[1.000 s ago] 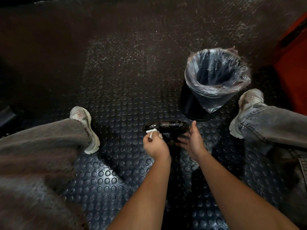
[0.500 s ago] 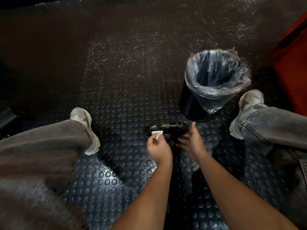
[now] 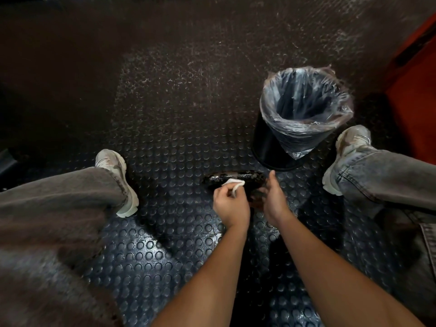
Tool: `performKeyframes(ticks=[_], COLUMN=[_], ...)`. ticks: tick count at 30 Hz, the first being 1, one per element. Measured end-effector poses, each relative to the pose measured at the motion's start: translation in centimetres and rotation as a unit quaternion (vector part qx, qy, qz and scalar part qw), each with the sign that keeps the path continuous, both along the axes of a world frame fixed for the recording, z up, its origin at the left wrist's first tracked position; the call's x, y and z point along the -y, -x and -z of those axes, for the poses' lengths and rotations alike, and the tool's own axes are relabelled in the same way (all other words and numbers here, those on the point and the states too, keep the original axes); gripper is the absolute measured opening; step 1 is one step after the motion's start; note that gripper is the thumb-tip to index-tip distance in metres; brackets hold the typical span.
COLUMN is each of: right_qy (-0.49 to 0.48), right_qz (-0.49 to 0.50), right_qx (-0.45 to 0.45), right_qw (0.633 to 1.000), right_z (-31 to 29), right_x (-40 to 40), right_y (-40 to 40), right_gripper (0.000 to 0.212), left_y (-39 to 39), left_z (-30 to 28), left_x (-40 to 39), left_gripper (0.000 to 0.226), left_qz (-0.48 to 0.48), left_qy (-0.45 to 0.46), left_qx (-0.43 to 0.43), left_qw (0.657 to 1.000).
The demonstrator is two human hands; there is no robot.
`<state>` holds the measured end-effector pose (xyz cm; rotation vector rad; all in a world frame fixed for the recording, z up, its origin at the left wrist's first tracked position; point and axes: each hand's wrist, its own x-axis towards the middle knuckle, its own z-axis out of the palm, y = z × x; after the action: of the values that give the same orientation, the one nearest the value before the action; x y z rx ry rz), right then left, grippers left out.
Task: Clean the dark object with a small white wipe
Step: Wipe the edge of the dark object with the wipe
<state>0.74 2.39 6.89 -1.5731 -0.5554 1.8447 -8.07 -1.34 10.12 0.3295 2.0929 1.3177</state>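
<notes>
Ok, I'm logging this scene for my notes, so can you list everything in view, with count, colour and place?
Glossy dark oblong object: one, black, on the floor between the feet, under both hands.
Small white wipe: one, white, pressed on the dark object's top, pinched in the left hand.
Round waste bin with clear plastic liner: one, black with a see-through bag, upright beyond the object, near the right foot.
Studded rubber floor mat: one, dark, covering the floor.
Orange panel: one, far right edge.
Pale sneakers: two, either side.
Grey jeans legs: two, either side.
Left hand: holding the wipe.
Right hand: steadying the object's right end.
</notes>
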Motion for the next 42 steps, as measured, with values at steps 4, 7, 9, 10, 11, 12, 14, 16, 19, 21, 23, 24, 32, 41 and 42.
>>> performKeyframes(ticks=[4,7,9,10,11,12,14,16,19,21,23,24,32,41,42], right_qy=[0.007,0.005,0.005,0.004,0.001,-0.002,-0.005,-0.004,0.000,0.005,0.003,0.004,0.000,0.001,0.000], right_qz=[0.002,0.000,0.004,0.002,-0.002,-0.006,-0.013,-0.009,-0.002,0.002,0.002,0.004,-0.001,0.000,0.001], right_qx=[-0.014,-0.010,0.000,0.008,0.015,0.018,0.013,0.007,-0.008,-0.010,-0.012,-0.012,0.007,-0.009,-0.002], right_qw=[1.000,1.000,1.000,1.000,1.000,1.000,1.000,1.000,1.000,1.000,1.000,1.000,1.000,1.000,1.000], right_z=[-0.5,-0.6,-0.6,-0.5,-0.2,-0.2,0.0,0.0,-0.2,-0.2,-0.5,-0.5,0.0,-0.4,-0.5], right_x=[0.0,0.0,0.1,0.1,0.1,0.1,0.1,0.1,0.0,0.0,-0.1,-0.1,0.1,0.0,0.0], right_y=[0.1,0.2,0.3,0.3,0.2,0.2,0.2,0.1,0.1,0.1,0.1,0.2,0.2,0.2,0.3], right_gripper=[0.052,0.057,0.064,0.067,0.069,0.070,0.070,0.069,0.066,0.067,0.064,0.063,0.068,0.062,0.066], left_y=[2.2,2.0,0.9,0.3,-0.2,-0.5,-0.4,0.0,1.4,2.5,2.7,2.5,0.1,1.8,1.2], left_z=[0.3,-0.7,-1.6,-1.9,-2.1,-2.0,-1.2,-0.3,0.4,0.6,0.2,-0.2,0.3,-1.1,-1.4], left_x=[0.3,-0.6,-1.0,-1.0,-0.8,-0.7,-0.3,0.0,0.5,0.3,-0.2,-0.4,0.3,-0.3,-0.5], left_gripper=[0.011,0.009,0.005,0.004,0.004,0.005,0.007,0.008,0.004,0.006,0.003,0.003,0.008,0.003,0.004], left_qz=[-0.164,-0.168,-0.116,-0.074,-0.031,0.003,0.028,0.017,-0.086,-0.138,-0.154,-0.148,0.089,-0.153,-0.135], left_qy=[0.031,-0.009,-0.036,-0.041,-0.041,-0.037,-0.023,-0.001,0.038,0.036,0.014,-0.007,-0.012,-0.044,-0.053], left_qx=[0.074,0.062,0.024,0.006,-0.005,-0.014,-0.017,-0.007,0.038,0.037,0.025,0.011,-0.074,0.019,0.008], left_qw=[0.983,0.984,0.992,0.996,0.999,0.999,0.999,1.000,0.995,0.989,0.988,0.989,0.993,0.987,0.989])
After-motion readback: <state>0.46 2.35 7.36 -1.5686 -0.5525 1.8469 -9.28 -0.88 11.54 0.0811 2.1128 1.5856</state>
